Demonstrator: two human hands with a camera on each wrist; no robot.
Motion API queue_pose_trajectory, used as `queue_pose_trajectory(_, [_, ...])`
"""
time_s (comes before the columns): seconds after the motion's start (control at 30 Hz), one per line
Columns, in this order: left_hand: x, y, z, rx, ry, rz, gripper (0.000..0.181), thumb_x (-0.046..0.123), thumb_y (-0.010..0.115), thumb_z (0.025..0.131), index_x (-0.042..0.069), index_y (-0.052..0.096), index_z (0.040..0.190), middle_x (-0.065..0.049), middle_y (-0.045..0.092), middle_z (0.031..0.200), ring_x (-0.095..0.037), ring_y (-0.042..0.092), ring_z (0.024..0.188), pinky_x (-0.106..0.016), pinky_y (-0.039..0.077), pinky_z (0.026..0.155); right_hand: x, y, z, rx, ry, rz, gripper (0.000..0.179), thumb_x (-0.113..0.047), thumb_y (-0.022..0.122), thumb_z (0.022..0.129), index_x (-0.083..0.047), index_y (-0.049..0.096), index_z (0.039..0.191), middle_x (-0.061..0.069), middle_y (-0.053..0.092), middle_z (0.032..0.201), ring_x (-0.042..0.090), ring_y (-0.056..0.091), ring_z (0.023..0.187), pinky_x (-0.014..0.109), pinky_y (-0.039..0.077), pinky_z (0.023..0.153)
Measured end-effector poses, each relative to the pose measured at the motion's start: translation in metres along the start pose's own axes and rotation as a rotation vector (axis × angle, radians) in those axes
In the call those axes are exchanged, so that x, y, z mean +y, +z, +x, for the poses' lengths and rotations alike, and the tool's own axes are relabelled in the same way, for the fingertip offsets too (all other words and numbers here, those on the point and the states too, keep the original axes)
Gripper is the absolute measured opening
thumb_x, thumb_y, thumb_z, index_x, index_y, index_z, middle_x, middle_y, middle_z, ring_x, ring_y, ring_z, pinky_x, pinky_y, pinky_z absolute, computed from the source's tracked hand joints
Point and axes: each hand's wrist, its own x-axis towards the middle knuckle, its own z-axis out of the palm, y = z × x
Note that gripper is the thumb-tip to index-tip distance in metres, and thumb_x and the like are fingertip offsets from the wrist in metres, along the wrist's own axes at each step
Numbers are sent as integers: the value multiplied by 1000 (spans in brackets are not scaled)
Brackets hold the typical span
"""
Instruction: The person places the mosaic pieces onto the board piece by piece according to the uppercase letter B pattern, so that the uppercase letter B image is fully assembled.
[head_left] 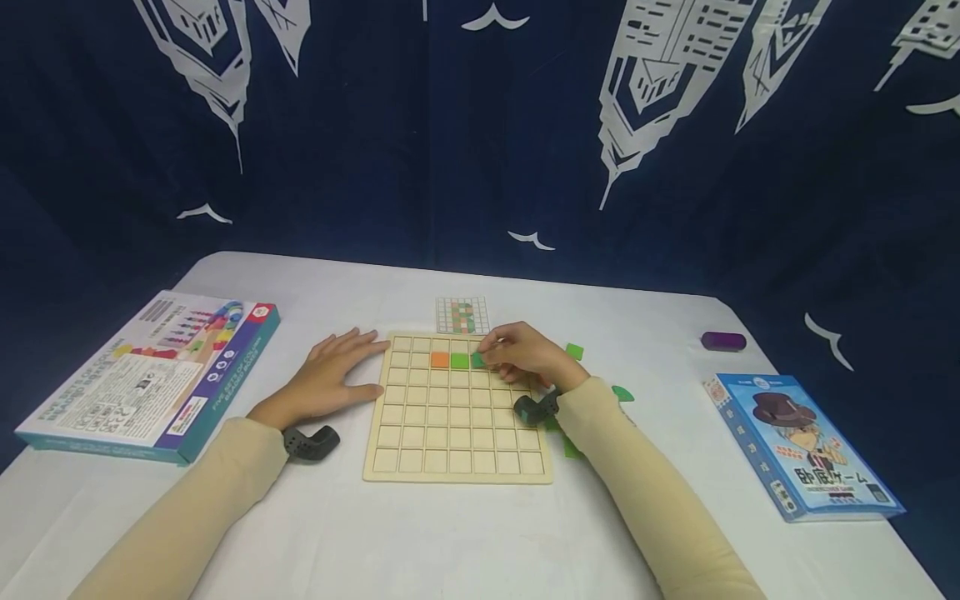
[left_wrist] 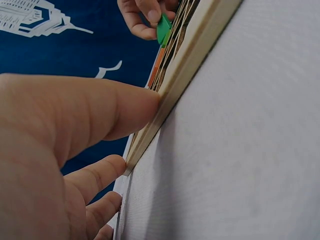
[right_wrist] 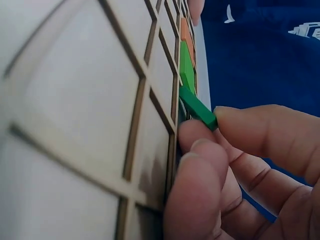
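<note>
A light wooden grid board point(head_left: 455, 461) lies on the white table in front of me. In its second row from the far side sit an orange square tile point(head_left: 440, 359) and, next to it, a light green tile point(head_left: 460, 361). My right hand point(head_left: 528, 352) pinches a dark green piece point(right_wrist: 200, 109) between thumb and fingers. That piece is tilted, its far edge right at the cell beside the light green tile. My left hand point(head_left: 324, 382) rests with spread, fairly straight fingers, thumb and index fingertips at the board's left edge.
Beyond the board lies a small printed pattern card point(head_left: 462, 316). Loose green pieces point(head_left: 574, 351) lie right of the board, partly hidden by my right arm. A large game box point(head_left: 142, 375) is at left; a blue box point(head_left: 806, 450) and purple case point(head_left: 723, 341) are at right.
</note>
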Motion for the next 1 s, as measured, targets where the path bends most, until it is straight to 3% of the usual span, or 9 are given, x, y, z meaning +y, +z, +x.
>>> queue_pose_trajectory(0.53, [-2, 1, 0, 13, 20, 2, 74, 37, 73, 96, 7, 52, 160, -24, 38, 170, -50, 23, 161, -68, 8, 130, -6, 5, 0, 26, -12, -108, 10, -7, 70, 103, 2, 76, 103, 2, 66, 82, 12, 59, 67, 22, 56, 61])
queue_pose_trajectory(1.0, [0, 0, 0, 2, 6, 1, 74, 36, 73, 97, 8, 51, 161, -23, 36, 172, -48, 21, 162, -67, 5, 131, -6, 9, 3, 64, 4, -165, 6, -6, 74, 99, 0, 76, 97, 1, 61, 73, 12, 57, 63, 22, 56, 60])
